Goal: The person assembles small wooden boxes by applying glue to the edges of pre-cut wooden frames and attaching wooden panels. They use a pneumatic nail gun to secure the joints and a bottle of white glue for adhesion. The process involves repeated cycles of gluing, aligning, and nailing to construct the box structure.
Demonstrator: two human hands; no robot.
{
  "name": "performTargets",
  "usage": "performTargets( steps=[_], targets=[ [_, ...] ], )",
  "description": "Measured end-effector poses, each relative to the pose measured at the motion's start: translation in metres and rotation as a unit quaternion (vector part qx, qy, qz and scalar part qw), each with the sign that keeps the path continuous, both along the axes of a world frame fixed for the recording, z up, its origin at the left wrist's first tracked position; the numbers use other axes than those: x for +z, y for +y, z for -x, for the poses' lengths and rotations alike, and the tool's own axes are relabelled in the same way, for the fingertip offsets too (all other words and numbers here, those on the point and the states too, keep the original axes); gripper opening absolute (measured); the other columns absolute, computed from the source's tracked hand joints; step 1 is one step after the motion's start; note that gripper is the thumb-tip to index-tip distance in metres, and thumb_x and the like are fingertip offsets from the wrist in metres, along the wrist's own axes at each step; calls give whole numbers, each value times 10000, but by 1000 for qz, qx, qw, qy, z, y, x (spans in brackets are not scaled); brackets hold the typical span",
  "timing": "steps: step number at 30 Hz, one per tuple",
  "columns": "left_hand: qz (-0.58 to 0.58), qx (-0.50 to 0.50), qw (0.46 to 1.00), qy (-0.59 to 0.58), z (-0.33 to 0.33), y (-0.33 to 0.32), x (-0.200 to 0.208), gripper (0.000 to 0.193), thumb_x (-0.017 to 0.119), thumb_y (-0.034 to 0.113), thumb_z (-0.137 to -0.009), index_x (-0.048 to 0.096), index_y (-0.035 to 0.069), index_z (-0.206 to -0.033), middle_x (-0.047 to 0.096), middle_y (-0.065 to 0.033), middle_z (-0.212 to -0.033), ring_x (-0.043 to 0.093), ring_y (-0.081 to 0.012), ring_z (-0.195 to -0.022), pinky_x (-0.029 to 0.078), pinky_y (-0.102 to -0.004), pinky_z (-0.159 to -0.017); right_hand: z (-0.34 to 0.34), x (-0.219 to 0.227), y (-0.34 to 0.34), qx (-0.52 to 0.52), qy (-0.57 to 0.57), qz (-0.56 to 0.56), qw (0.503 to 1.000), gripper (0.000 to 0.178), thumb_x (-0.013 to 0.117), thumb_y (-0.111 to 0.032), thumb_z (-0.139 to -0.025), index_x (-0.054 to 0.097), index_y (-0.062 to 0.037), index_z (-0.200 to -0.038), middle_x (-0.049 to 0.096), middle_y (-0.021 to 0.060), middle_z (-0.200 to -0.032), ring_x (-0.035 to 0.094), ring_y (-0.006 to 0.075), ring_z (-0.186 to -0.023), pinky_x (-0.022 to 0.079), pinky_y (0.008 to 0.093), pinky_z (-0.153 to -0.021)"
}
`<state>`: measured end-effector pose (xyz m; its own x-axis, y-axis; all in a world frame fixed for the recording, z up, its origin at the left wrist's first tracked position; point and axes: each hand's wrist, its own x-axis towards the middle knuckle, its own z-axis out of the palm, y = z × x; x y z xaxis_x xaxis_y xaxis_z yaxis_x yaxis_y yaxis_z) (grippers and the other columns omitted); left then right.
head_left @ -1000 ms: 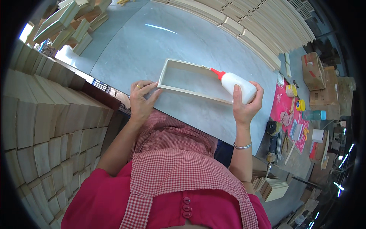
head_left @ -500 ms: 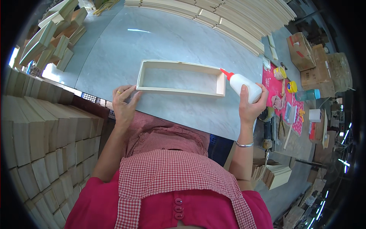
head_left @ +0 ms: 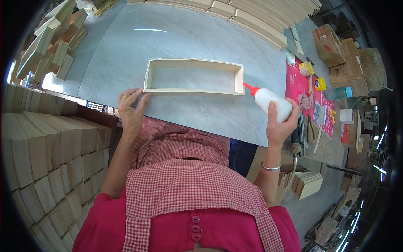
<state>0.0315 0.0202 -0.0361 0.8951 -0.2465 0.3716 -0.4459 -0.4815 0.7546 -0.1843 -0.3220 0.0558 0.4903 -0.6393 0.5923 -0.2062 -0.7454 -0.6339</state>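
A long, shallow rectangular wooden frame (head_left: 189, 90), pale and bottomless as far as I can see, lies on the grey marbled tabletop (head_left: 113, 63). My left hand (head_left: 132, 107) steadies its near left corner, thumb and index finger set around that corner. In my right hand (head_left: 282, 122) is a white squeeze glue bottle (head_left: 270, 103), tilted with its red nozzle (head_left: 250, 87) pointing left. The nozzle tip is at the outer face of the frame's right end; whether it touches is hard to make out. Any glue on the wood is too small to see.
Stacked wooden strips (head_left: 252, 25) line the table's far side. Wooden pieces (head_left: 42, 46) are piled at far left, with a tall stack of blocks (head_left: 37, 147) nearer. To the right, a pink mat (head_left: 296, 80) carries yellow tubs (head_left: 320, 84), a cloth and tools, near cardboard boxes (head_left: 329, 46).
The nozzle tip has come nearer to me along the frame's right end, from close to the far corner. My whole view has shifted slightly; my left hand stays at the same corner.
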Motion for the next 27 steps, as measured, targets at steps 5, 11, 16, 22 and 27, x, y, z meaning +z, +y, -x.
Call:
performTargets(
  steps=[5,11,16,22,27],
  targets=[
    [8,9,1000,-4,0,3,-2,288,821,122,-828,778,66,-1108,713,-54,-1052,573,-239,-1055,489,-349,-906,22,7,19,-4,10,-38,999,478,822,-225,-838,572,23,-1161,624,124,-1076,616,210,-973,518,355,-843],
    [12,21,1000,-3,0,-1,-1,283,832,130,-811,787,68,-1083,722,-61,-1035,574,-254,-1071,492,-361,-919,-15,-4,82,109,-38,-272,955,512,797,-252,-870,531,-5,-1231,584,88,-1112,582,177,-989,510,315,-835],
    [24,18,1000,-7,0,0,-2,286,833,141,-805,793,75,-1080,726,-53,-1025,564,-250,-1070,493,-358,-913,-80,-14,141,227,-31,-307,924,543,822,-263,-846,528,-11,-1227,595,89,-1081,596,168,-955,523,313,-793],
    [27,17,999,-7,2,0,2,296,829,139,-805,793,84,-1093,727,-41,-1009,554,-242,-1050,493,-353,-899,-110,-21,155,266,-31,-231,935,538,835,-265,-838,530,-4,-1197,645,129,-1003,640,191,-867,542,326,-734],
    [18,16,1000,-13,2,0,2,298,831,138,-805,795,90,-1096,726,-40,-1008,556,-239,-1043,497,-348,-888,-99,-12,145,239,-21,-192,951,511,830,-256,-840,543,-5,-1180,651,125,-971,642,191,-850,539,327,-728]
  ],
)
